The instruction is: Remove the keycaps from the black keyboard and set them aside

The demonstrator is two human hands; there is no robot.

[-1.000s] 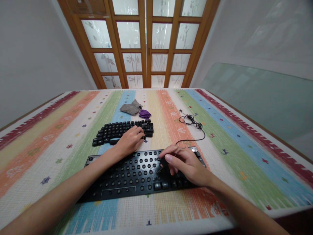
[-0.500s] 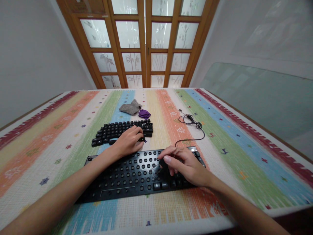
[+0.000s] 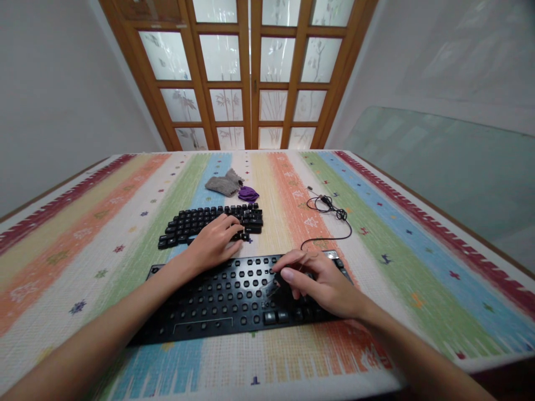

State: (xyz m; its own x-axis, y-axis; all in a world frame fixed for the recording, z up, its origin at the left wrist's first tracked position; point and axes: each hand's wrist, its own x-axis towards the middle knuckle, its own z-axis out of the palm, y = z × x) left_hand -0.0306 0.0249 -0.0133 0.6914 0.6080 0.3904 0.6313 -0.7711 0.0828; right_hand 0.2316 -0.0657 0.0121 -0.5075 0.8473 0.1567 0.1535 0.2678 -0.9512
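Note:
A black keyboard (image 3: 200, 312) lies in front of me, its key sockets bare over most of the left and middle; black keys are fitted along its right part. Beyond it, loose black keycaps (image 3: 188, 224) stand grouped in rows. My left hand (image 3: 217, 240) reaches over the right end of these keycaps, thumb apart from the fingers, with nothing visible held. Over the keyboard's right half is my right hand (image 3: 320, 277), thumb and forefinger drawn together. Whatever is between them is dark and not clear; the hand hides the keys beneath.
A thin black cable (image 3: 326, 239) runs from behind the keyboard to a loose coil on the right. Past the keycaps lie a grey cloth (image 3: 223, 185) and a purple cloth bundle (image 3: 248, 194). A striped tablecloth (image 3: 137, 289) covers the table, with wooden glazed doors (image 3: 249, 83) beyond its far edge.
My left hand has shifted slightly, its thumb and fingers now further apart beside the loose keycaps. My right hand stays nearly where it was over the keyboard.

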